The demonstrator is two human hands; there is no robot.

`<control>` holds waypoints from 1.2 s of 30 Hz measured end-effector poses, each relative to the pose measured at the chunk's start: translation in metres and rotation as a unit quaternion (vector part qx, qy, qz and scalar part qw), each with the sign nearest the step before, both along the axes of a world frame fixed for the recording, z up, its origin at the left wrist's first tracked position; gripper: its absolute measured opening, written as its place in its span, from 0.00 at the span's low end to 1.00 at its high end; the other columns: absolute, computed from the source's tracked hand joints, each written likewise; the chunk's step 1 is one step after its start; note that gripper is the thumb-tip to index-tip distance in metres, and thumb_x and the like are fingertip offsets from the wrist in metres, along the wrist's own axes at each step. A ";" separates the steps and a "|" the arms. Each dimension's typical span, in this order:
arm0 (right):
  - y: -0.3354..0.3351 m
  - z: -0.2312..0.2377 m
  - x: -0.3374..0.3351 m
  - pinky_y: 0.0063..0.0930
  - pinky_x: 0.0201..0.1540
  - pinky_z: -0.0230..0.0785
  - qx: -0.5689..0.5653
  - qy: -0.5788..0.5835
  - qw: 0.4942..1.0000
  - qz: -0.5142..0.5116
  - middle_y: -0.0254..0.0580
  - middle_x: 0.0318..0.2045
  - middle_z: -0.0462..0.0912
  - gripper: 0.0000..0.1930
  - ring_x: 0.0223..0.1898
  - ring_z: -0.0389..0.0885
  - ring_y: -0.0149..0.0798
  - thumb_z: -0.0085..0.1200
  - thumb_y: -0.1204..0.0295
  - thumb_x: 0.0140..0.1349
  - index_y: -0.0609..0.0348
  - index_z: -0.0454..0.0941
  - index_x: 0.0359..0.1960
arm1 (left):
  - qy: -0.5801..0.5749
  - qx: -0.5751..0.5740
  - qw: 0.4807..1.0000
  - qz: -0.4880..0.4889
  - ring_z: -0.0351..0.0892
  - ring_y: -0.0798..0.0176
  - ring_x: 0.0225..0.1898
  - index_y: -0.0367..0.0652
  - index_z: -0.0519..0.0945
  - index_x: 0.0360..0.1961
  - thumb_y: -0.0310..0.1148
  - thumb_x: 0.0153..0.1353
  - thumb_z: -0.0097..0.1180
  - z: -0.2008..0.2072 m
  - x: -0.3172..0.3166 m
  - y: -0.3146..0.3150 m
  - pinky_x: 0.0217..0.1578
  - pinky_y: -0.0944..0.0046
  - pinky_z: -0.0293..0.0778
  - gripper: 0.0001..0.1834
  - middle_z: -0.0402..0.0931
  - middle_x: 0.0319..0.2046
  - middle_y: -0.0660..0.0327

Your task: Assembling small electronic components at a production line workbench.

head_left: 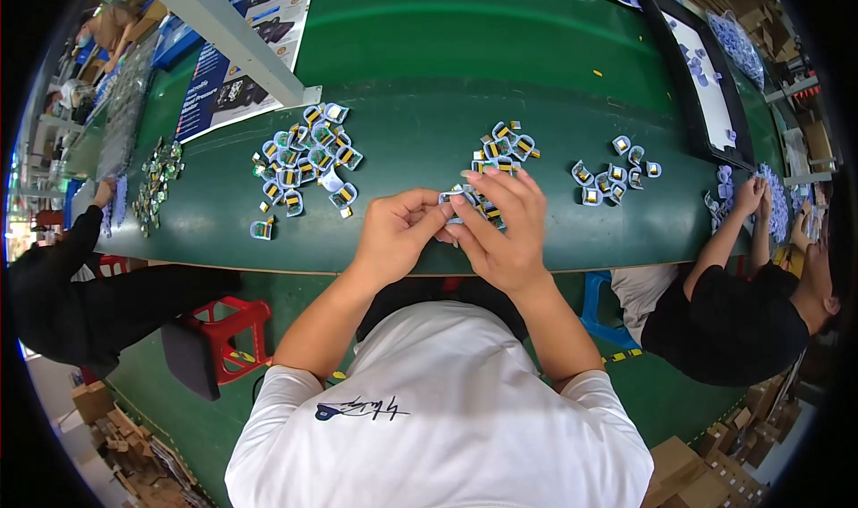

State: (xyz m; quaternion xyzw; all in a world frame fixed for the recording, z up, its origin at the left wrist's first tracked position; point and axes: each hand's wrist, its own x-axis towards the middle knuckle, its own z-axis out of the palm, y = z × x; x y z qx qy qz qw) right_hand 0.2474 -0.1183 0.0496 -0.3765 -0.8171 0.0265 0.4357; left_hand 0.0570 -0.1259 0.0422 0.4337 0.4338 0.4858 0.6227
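Note:
Close to the table's near edge, my left hand point(399, 228) and my right hand point(503, 225) meet. Between their fingertips is a small light-blue plastic housing point(456, 193) with a circuit board in it; the fingers cover much of it. More of these housings, each with a green board and a yellow part, lie in a pile point(505, 146) just beyond my right hand, some partly hidden by its fingers. A bigger pile of housings point(308, 155) spreads to the left. On the right is a looser group of housings point(617, 176).
Bare small circuit boards point(159, 182) are heaped at the far left. A metal post point(241, 43) rises from the green table point(402, 106) beside a printed sheet point(237, 92). At right stands a black-framed tray point(706, 88). Co-workers sit left point(67, 293) and right point(737, 320).

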 end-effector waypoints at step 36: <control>0.025 -0.001 0.028 0.47 0.67 0.65 -0.232 0.085 0.964 0.097 0.38 0.49 0.88 0.04 0.61 0.80 0.50 0.68 0.74 0.62 0.60 0.87 0.34 | 0.122 0.083 0.988 -0.039 0.88 0.66 0.40 0.32 0.86 0.52 0.23 0.73 0.60 -0.003 0.001 -0.001 0.44 0.66 0.83 0.10 0.89 0.39 0.56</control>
